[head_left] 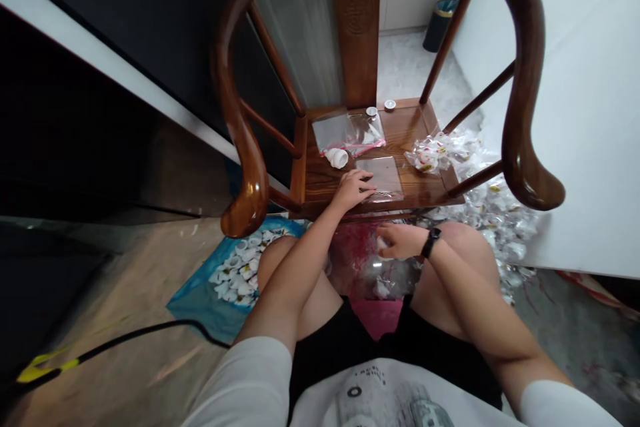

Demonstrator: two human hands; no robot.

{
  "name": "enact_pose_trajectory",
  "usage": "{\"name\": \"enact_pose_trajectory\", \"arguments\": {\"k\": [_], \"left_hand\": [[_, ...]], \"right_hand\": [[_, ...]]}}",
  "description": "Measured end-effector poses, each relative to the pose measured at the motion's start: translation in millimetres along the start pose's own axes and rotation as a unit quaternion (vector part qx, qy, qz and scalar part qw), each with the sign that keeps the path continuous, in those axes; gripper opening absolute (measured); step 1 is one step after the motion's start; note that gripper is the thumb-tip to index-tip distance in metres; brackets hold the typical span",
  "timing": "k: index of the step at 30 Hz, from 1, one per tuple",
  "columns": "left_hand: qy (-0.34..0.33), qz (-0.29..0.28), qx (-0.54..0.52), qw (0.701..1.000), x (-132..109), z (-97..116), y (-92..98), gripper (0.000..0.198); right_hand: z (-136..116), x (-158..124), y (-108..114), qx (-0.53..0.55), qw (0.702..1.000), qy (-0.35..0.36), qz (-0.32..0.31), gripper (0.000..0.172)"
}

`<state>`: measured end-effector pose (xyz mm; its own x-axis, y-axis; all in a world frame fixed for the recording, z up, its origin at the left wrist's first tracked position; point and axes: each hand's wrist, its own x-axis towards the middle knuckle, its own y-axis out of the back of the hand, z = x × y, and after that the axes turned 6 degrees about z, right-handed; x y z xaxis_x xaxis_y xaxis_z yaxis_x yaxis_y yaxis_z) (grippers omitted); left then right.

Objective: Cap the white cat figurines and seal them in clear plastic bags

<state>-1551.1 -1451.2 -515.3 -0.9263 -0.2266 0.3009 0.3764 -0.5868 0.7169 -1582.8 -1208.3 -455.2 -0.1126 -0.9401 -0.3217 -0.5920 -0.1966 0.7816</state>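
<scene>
The left hand (350, 190) is open, its fingers spread and pressing on a clear sleeve (385, 173). The right hand (400, 241) curls round a small white piece (383, 244) above a clear bag (370, 273) in the lap, though I can't tell from here how firm that grip is.

A wooden armchair (356, 27) stands before the knees. Bagged white pieces (495, 213) are heaped on the floor past its far right side, and a blue sack (187, 300) of loose white pieces lies at left. On the seat (415, 127) are a zip bag (350, 133) with a pink seal, a clump of filled bags (425, 153), a white cup (337, 158) and two small caps (371, 111).

From my seat, the risks look small but real. The sleeve could slide on the varnish if the left hand's pressure eases, and the cup could roll off the seat if knocked. A knee shift could tip the lap bag, since nothing firm sits beneath it, and a loose grip could drop the white piece.
</scene>
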Motion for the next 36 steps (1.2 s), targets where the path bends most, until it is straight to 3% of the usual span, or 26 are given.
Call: {"name": "enact_pose_trajectory", "arguments": {"k": [3, 8, 12, 15, 18, 21, 26, 31, 36], "left_hand": [[-0.011, 0.017, 0.006, 1.0, 0.1, 2.6, -1.8, 0.01], [-0.034, 0.044, -0.014, 0.998, 2.6, 9.1, -1.8, 0.015], [-0.034, 0.052, -0.032, 0.998, 4.7, 19.6, 3.6, 0.018], [-0.04, 0.064, -0.044, 0.996, 4.4, 26.6, 6.6, 0.02], [-0.035, 0.048, -0.046, 0.997, 2.4, 30.2, 7.6, 0.023], [-0.031, 0.025, -0.043, 0.998, -0.2, 31.9, 7.9, 0.025], [-0.021, 0.036, -0.072, 0.997, -3.3, 35.9, 10.0, 0.026], [-0.027, 0.021, -0.1, 0.994, -4.1, 43.2, 14.2, 0.023], [-0.034, 0.0, -0.082, 0.996, -6.2, 49.4, 18.2, 0.02]], "right_hand": [[-10.1, 6.7, -4.1, -0.026, 0.999, -0.009, -0.033, 0.023], [-8.0, 8.6, 3.2, -0.019, 0.998, 0.037, 0.047, 0.02], [-3.3, 7.2, 9.7, 0.02, 0.978, 0.049, 0.2, 0.017], [0.6, 10.1, 12.6, 0.078, 0.93, -0.013, 0.359, 0.024], [8.1, 14.6, 12.8, 0.114, 0.888, -0.063, 0.442, 0.031], [17.2, 18.6, 9.9, 0.126, 0.874, -0.094, 0.459, 0.037], [26.3, 23.7, 2.4, 0.124, 0.88, -0.137, 0.437, 0.04], [25.8, 25.9, 0.2, 0.13, 0.874, -0.154, 0.442, 0.053], [22.0, 28.2, 2.2, 0.122, 0.874, -0.181, 0.433, 0.053]]}}
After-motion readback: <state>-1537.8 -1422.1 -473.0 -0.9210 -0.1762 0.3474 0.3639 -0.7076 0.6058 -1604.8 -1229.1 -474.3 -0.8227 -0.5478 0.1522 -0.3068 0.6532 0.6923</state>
